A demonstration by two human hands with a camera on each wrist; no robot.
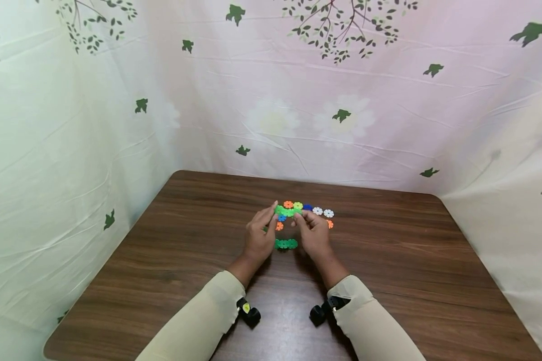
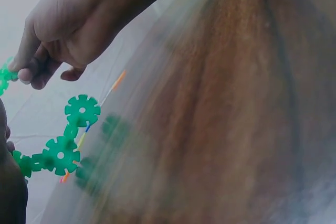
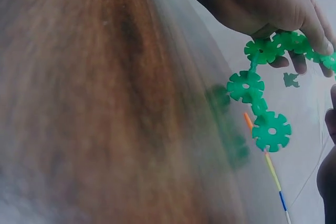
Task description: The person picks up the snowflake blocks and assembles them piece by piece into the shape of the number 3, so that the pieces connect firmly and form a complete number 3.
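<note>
Both hands hold a chain of green snowflake-shaped linking discs point(image 1: 288, 212) above the table. My left hand point(image 1: 259, 236) grips its left part, with several linked discs along its fingers point(image 3: 311, 27) in the right wrist view. From there the chain drops through more green discs point(image 3: 245, 86), which also show below the hands as a row point(image 1: 285, 244) in the head view. My right hand point(image 1: 315, 235) pinches the right end, a green disc point(image 2: 5, 77) between thumb and fingertips in the left wrist view. The fingers partly hide the chain's upper section.
Flat discs lie on the brown table point(image 1: 388, 281) beyond the hands: orange point(image 1: 288, 204), yellow-green point(image 1: 298, 205), dark blue point(image 1: 307, 206) and white point(image 1: 328, 213). A blue disc point(image 1: 282, 218) and an orange disc point(image 1: 279, 226) show between the hands. Another orange disc point(image 1: 330, 224) is beside the right hand.
</note>
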